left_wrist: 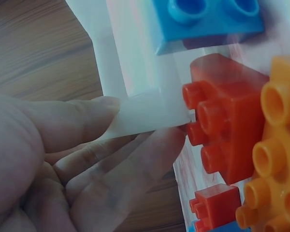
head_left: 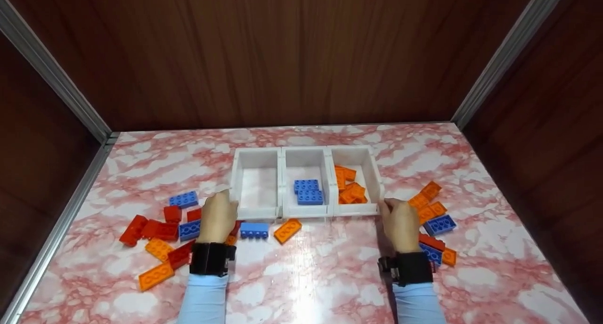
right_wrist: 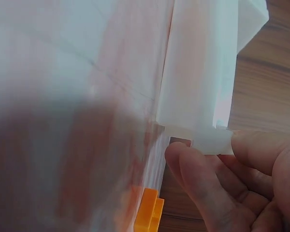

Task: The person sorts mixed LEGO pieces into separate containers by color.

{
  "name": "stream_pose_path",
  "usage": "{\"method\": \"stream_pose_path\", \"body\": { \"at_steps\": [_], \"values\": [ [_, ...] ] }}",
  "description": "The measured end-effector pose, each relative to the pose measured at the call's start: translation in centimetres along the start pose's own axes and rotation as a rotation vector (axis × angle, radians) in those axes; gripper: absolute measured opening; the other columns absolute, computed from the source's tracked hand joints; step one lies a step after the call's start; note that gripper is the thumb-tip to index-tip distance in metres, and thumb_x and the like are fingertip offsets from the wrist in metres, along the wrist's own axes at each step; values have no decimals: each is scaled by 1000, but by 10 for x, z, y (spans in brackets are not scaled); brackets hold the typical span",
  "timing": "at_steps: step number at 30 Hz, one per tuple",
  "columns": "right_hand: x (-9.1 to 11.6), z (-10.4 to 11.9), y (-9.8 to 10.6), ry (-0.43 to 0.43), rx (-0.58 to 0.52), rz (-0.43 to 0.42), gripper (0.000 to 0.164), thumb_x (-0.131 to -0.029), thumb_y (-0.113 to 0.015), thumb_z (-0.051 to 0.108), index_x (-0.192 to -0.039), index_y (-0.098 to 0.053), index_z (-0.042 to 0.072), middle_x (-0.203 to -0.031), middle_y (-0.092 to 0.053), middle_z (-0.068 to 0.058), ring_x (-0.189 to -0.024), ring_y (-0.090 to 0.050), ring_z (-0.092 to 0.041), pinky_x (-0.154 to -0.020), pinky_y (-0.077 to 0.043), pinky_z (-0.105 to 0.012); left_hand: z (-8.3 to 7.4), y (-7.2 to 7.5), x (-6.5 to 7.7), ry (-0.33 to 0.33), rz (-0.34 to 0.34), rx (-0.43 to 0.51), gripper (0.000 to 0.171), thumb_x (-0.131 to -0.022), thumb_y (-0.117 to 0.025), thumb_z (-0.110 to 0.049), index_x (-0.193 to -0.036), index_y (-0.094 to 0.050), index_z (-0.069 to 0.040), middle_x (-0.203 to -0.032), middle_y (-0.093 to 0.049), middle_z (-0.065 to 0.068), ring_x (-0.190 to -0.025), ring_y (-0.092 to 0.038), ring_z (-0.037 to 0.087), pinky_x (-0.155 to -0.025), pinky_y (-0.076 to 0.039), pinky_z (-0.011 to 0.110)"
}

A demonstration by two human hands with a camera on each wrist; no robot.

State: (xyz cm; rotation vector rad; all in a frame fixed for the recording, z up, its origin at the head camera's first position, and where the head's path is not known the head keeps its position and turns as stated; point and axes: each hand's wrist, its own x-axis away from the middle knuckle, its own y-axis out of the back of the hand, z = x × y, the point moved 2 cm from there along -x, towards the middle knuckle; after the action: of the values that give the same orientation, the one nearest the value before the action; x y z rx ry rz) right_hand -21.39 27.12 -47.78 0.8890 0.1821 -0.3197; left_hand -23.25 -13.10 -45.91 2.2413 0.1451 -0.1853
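Observation:
Three white bins joined in a row stand in the middle of the table in the head view: a left bin (head_left: pixel 256 213), a middle bin (head_left: pixel 306 212) and a right bin (head_left: pixel 356 209). Two blue bricks (head_left: pixel 310 197) lie in the middle one, several orange bricks (head_left: pixel 352 192) in the right one. My left hand (head_left: pixel 218 218) pinches the left bin's front corner between thumb and fingers, as the left wrist view shows. At the opposite end, my right hand (head_left: pixel 400 225) pinches the right bin's front corner, seen closely in the right wrist view.
Red, orange and blue bricks (head_left: pixel 160 230) lie scattered around the left hand, some partly hidden by it. Beside the right hand is another mixed group of bricks (head_left: pixel 440 224). A blue brick (head_left: pixel 254 230) and an orange brick (head_left: pixel 288 230) lie before the bins. Wood-patterned walls (head_left: pixel 282 55) enclose the table.

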Motion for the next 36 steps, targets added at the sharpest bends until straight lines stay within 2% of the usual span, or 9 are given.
{"method": "stream_pose_path", "body": {
  "at_steps": [9, 12, 14, 18, 21, 24, 28, 31, 36],
  "values": [
    [-1, -3, 15, -1, -11, 51, 26, -99, -61, 16, -109, -74, -4, -98, -72, -22, -86, -67, -35, -77, -53, -50, -1, -2, -2, -2, -5, 37, 27, -91, -67, -3, -113, -61, 13, -94, -67, 29, -90, -64, 46, -80, -51, 56],
    [-1, -3, 37, -9, 6, 68, 29, -99, -60, 19, -115, -72, -2, -101, -72, -21, -88, -67, -35, -79, -53, -50, -1, -3, -2, 3, 5, 69, 31, -92, -67, -4, -117, -60, 13, -101, -66, 30, -94, -64, 46, -83, -51, 55],
    [3, -2, 58, -10, 28, 38, 28, -98, -62, 18, -116, -72, -1, -101, -71, -21, -88, -68, -34, -77, -53, -49, 1, -1, 0, 10, 24, 82, 34, -92, -66, -3, -122, -59, 13, -106, -65, 31, -95, -63, 46, -85, -51, 55],
    [17, -9, 96, -47, 91, -33, 27, -97, -63, 16, -118, -71, 1, -98, -71, -21, -74, -64, -30, -63, -48, -40, 4, 5, 4, 19, 95, 82, 37, -95, -60, 0, -128, -55, 15, -105, -65, 30, -95, -64, 43, -84, -52, 53],
    [26, -22, 111, -121, 144, 33, 30, -97, -62, 14, -123, -68, -1, -101, -70, -22, -75, -61, -28, -63, -48, -40, 3, 9, 4, 5, 131, 71, 38, -95, -57, 2, -130, -53, 14, -102, -66, 28, -94, -64, 41, -83, -52, 52],
    [32, -36, 112, -160, 209, 198, 33, -97, -62, 12, -126, -64, -3, -107, -68, -25, -86, -64, -33, -73, -51, -48, 2, 9, 4, -1, 138, 65, 38, -95, -57, 3, -130, -53, 14, -104, -66, 28, -96, -64, 42, -85, -52, 53],
    [40, -48, 102, -63, 273, 352, 31, -94, -65, 7, -123, -66, -4, -112, -67, -26, -97, -64, -40, -82, -49, -57, 2, 10, 4, -11, 128, 71, 40, -94, -58, 3, -132, -51, 14, -108, -65, 30, -100, -63, 44, -88, -50, 53],
    [47, -53, 94, 22, 301, 374, 28, -92, -68, 5, -118, -69, -4, -111, -67, -26, -101, -63, -42, -85, -48, -60, 2, 10, 4, -9, 130, 84, 40, -94, -57, 4, -132, -51, 14, -107, -65, 30, -98, -63, 43, -86, -51, 52],
    [55, -59, 90, 73, 306, 344, 28, -88, -71, 1, -115, -69, -5, -110, -67, -25, -99, -63, -42, -86, -48, -60, 4, 9, 4, -8, 131, 83, 35, -94, -55, 4, -127, -54, 14, -102, -65, 28, -95, -63, 43, -82, -51, 52]
  ]
}}
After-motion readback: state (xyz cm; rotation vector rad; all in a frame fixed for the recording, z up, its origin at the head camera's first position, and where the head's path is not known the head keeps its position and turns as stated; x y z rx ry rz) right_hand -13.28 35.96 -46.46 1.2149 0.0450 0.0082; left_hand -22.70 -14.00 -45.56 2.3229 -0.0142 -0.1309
